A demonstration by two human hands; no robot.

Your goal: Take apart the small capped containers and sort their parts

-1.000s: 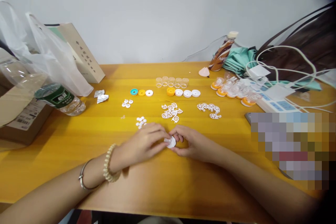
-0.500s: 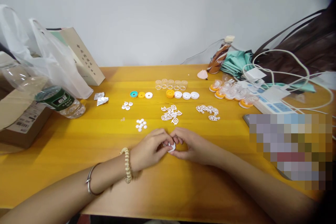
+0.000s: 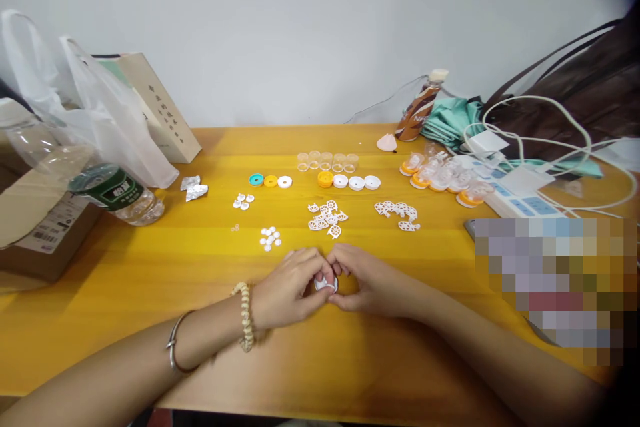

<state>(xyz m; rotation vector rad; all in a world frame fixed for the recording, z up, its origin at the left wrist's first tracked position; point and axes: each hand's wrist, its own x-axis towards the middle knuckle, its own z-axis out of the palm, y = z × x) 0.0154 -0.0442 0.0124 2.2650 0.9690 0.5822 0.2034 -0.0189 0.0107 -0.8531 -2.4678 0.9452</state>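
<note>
Fingers of the left hand [image 3: 287,290] pinch narrowly on a white round piece [image 3: 326,283]; those of the right hand [image 3: 365,283] curl round its right side, thumb and forefinger close together on its rim. The piece sits over the table [image 3: 240,373], nearer its front edge than its far edge; whether it touches the wood cannot be told.

From the left, a cardboard box [image 3: 45,240] stands beside a tilted water bottle [image 3: 120,190], with a white plastic bag [image 3: 120,130] and a tan box [image 3: 165,117] behind, toward the far edge. Next come silver foil [image 3: 197,193], small white studs [image 3: 244,206] and, nearer the front edge, white caps [image 3: 270,239]. Mid-table, clear cups [image 3: 314,160] form a row nearer the far edge, behind white and orange lids [image 3: 341,181]; spoked white parts [image 3: 331,206] lie closer to the hands. Rightward are more spoked pieces [image 3: 399,208], a leaning brown bottle [image 3: 419,112] near the far edge, clear-topped pieces [image 3: 440,175] and a power strip [image 3: 525,205].
</note>
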